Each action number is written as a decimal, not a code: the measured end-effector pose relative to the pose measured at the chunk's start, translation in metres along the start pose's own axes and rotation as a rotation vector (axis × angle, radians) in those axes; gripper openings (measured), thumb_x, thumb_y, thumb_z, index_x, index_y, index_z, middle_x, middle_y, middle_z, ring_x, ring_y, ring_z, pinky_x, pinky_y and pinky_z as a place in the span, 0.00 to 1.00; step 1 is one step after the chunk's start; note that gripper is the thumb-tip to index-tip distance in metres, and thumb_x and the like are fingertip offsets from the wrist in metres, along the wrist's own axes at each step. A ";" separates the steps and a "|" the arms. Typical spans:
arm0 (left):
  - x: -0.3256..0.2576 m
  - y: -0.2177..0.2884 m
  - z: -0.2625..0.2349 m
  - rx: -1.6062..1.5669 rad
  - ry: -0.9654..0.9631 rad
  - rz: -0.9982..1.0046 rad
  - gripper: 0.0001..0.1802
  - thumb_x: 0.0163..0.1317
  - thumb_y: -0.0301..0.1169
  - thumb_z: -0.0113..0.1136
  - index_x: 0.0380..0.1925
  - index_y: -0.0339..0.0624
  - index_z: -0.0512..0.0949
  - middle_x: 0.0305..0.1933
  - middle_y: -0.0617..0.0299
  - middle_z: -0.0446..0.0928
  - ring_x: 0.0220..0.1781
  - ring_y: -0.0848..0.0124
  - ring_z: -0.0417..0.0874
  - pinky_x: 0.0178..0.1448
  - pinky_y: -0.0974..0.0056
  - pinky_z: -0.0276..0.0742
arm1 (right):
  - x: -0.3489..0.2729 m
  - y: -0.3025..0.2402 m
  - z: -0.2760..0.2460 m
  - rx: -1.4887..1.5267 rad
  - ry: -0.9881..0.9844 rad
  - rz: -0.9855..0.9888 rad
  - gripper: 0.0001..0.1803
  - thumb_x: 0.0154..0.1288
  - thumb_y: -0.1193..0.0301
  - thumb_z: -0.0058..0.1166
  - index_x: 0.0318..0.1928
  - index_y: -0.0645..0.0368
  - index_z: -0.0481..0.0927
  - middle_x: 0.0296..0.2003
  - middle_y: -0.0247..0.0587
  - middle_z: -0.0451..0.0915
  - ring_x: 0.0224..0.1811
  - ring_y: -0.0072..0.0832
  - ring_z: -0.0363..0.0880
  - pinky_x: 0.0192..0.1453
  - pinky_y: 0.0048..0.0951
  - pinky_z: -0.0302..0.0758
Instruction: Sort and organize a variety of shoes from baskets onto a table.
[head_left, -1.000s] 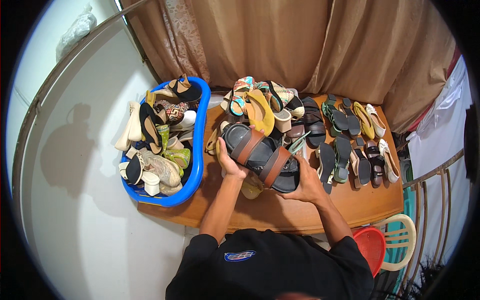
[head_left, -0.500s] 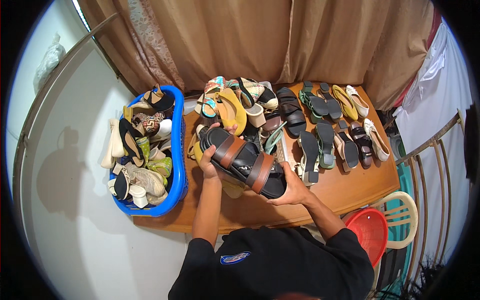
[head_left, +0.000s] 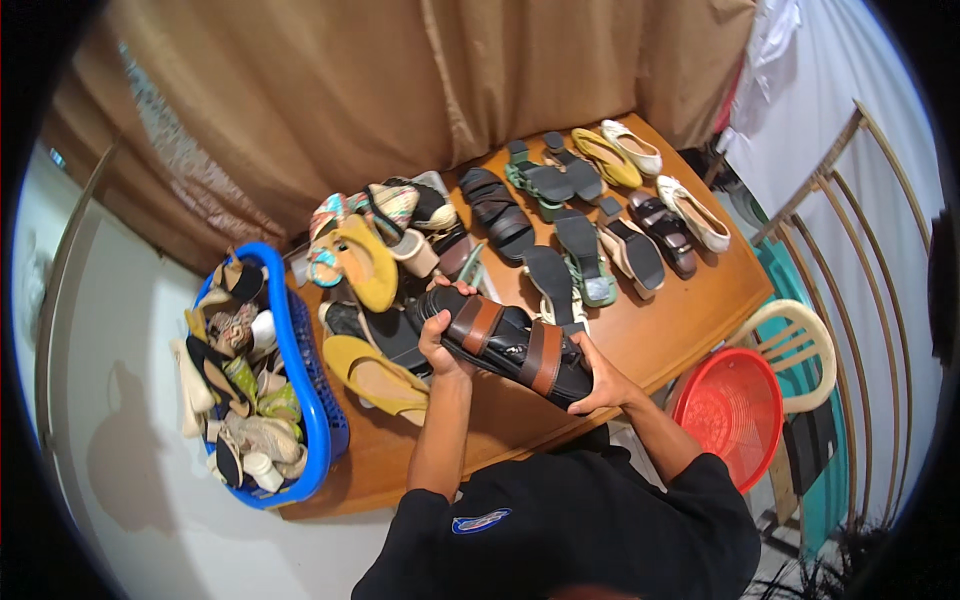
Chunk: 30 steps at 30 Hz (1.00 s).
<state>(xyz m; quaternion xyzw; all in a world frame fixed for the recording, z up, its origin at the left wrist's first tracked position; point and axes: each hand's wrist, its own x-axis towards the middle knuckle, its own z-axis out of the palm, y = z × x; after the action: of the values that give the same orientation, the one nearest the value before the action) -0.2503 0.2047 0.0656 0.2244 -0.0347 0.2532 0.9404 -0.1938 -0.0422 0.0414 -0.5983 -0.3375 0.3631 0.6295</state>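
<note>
Between my two hands, just above the table's near part, is a black sandal (head_left: pixel 512 346) with two wide brown-and-black straps, its footbed facing up. My left hand (head_left: pixel 446 343) is closed round one end of it, and my right hand (head_left: pixel 604 380) grips the other end. Whether a second sandal lies under it I cannot tell. Close to my left hand, a yellow slingback shoe (head_left: pixel 376 378) rests on the table. Behind it is a heap of mixed shoes with a yellow flat (head_left: pixel 368 265) on top. Beyond my right hand stand rows of shoes, among them an upturned sandal (head_left: pixel 548 285) showing its black sole.
A blue basket (head_left: pixel 318 440) full of shoes stands at the left end of the wooden table (head_left: pixel 640 330). To the right are a red plastic basket (head_left: pixel 735 420), a cream chair (head_left: pixel 815 345) and a curved rail (head_left: pixel 840 190). Brown curtains (head_left: pixel 350 90) hang behind the table.
The view has turned to the right, so the table appears tilted. Both hands still hold the sandal, now farther right of the yellow slingback, which shows more fully.
</note>
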 end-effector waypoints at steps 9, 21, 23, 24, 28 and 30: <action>0.031 -0.105 0.025 -0.030 0.020 -0.099 0.24 0.48 0.33 0.57 0.47 0.43 0.66 0.42 0.50 0.70 0.52 0.57 0.72 0.60 0.53 0.70 | -0.046 0.006 -0.085 0.059 0.083 -0.021 0.53 0.32 0.66 0.78 0.59 0.57 0.57 0.50 0.37 0.66 0.56 0.27 0.63 0.62 0.28 0.58; 0.076 -0.222 0.066 0.001 -0.034 -0.188 0.26 0.43 0.35 0.57 0.46 0.41 0.66 0.41 0.50 0.70 0.51 0.56 0.74 0.58 0.50 0.74 | -0.078 0.034 -0.208 0.627 0.108 0.269 0.39 0.57 0.59 0.63 0.65 0.61 0.61 0.60 0.38 0.68 0.62 0.26 0.67 0.66 0.30 0.62; 0.092 -0.241 0.064 -0.011 -0.047 -0.230 0.28 0.43 0.35 0.58 0.47 0.41 0.66 0.41 0.50 0.70 0.51 0.56 0.74 0.59 0.50 0.73 | -0.078 0.041 -0.226 0.646 0.048 0.264 0.37 0.58 0.64 0.61 0.65 0.62 0.61 0.60 0.40 0.70 0.60 0.27 0.70 0.65 0.31 0.65; 0.101 -0.247 0.065 -0.023 -0.060 -0.275 0.29 0.42 0.35 0.58 0.48 0.42 0.66 0.41 0.50 0.70 0.51 0.56 0.73 0.59 0.49 0.73 | -0.074 0.041 -0.234 0.650 0.041 0.265 0.37 0.58 0.64 0.61 0.65 0.62 0.61 0.60 0.40 0.70 0.60 0.27 0.70 0.65 0.31 0.65; 0.142 -0.266 0.078 0.225 0.096 -0.391 0.35 0.55 0.41 0.56 0.63 0.42 0.60 0.60 0.42 0.69 0.62 0.50 0.70 0.67 0.47 0.66 | -0.048 0.031 -0.276 0.633 0.208 0.189 0.30 0.58 0.69 0.61 0.59 0.63 0.69 0.50 0.40 0.77 0.49 0.26 0.78 0.54 0.28 0.76; 0.168 -0.274 0.070 0.200 0.138 -0.573 0.30 0.61 0.43 0.55 0.59 0.37 0.65 0.58 0.49 0.72 0.60 0.57 0.73 0.66 0.52 0.66 | -0.031 0.027 -0.297 0.571 0.274 0.134 0.27 0.57 0.69 0.62 0.57 0.63 0.71 0.48 0.39 0.78 0.49 0.25 0.78 0.53 0.27 0.75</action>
<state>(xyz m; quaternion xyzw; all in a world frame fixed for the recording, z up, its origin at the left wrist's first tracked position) 0.0338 0.0403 0.0473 0.2985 0.1189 -0.0051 0.9469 0.0438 -0.2194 -0.0018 -0.4617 -0.0941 0.3999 0.7862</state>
